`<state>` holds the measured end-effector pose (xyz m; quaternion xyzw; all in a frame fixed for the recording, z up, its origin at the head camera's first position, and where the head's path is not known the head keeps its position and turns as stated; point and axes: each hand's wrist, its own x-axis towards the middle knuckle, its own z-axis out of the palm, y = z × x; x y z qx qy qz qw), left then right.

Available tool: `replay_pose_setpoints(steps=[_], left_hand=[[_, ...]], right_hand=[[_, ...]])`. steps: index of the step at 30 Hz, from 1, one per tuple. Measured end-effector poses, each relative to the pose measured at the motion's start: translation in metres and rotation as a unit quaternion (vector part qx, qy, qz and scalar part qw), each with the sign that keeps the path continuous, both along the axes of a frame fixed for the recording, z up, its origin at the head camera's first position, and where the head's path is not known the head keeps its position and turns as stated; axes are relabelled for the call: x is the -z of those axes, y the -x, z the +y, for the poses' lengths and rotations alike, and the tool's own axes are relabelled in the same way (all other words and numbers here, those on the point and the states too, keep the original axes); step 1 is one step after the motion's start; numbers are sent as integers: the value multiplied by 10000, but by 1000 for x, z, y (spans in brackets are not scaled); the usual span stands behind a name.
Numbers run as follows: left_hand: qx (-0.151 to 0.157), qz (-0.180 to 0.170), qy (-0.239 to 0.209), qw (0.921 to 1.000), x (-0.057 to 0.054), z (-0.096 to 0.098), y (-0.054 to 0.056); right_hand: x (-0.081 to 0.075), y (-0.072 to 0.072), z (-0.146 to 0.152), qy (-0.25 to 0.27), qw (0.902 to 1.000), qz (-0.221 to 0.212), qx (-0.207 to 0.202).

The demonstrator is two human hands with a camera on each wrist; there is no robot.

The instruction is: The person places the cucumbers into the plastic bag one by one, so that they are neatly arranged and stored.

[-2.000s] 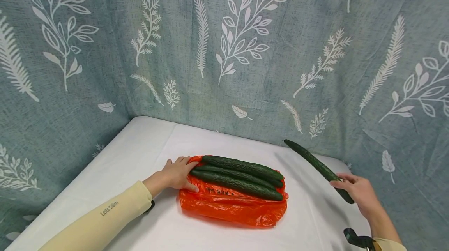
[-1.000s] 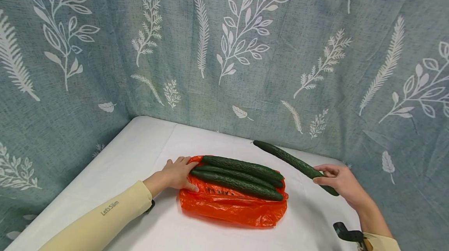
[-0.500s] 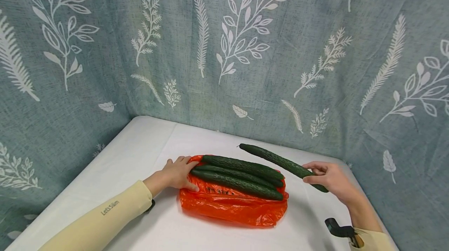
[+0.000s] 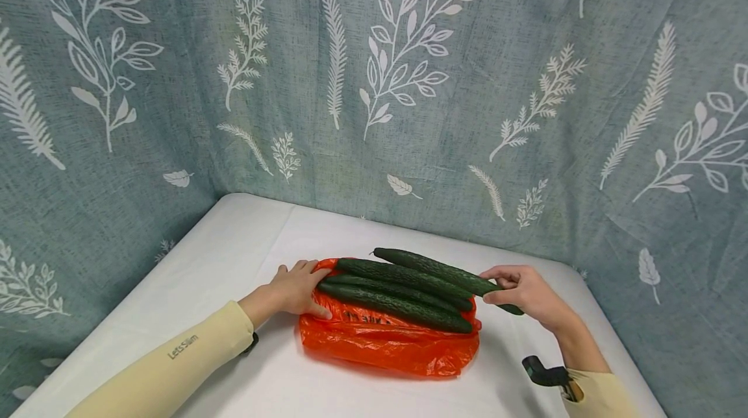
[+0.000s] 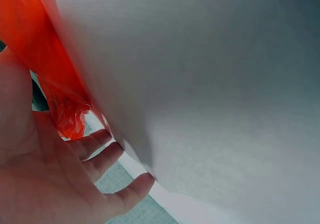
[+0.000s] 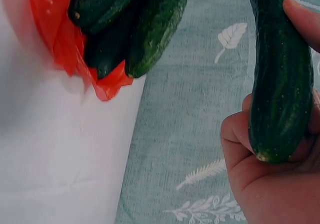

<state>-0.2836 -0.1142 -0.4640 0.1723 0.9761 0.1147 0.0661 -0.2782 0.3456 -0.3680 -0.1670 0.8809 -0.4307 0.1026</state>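
Several dark green cucumbers point(image 4: 397, 308) lie side by side on a crumpled orange-red plastic bag point(image 4: 388, 352) in the middle of the table. My left hand point(image 4: 297, 289) rests at the bag's left end, fingers spread against the bag and the cucumbers' ends; in the left wrist view its fingertips point(image 5: 142, 184) look nearly straight. My right hand point(image 4: 534, 293) pinches another cucumber point(image 4: 429, 265) near its right end, thumb on one side and fingers on the other. This cucumber is just behind the others, overlapping them in the head view; whether it touches them I cannot tell.
A white cloth point(image 4: 245, 236) covers the table. Blue-grey curtains point(image 4: 304, 67) with white leaf prints hang behind it and at both sides. A black wrist mount point(image 4: 546, 372) sticks out from the right sleeve.
My right hand has carried its cucumber leftward from the table's right side, up to the other cucumbers. The held cucumber now lies flatter. The left hand and bag stay put.
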Motion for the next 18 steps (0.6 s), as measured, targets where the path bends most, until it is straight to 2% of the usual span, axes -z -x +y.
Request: replay_pose_setpoints(steps=[6, 18], left_hand=[[-8, 3, 15, 10000, 1, 0, 1], [-34, -50, 108, 9999, 0, 1, 2]], right_hand=[[7, 7, -14, -66, 9996, 10, -271], [25, 18, -42, -210, 9982, 37, -557]])
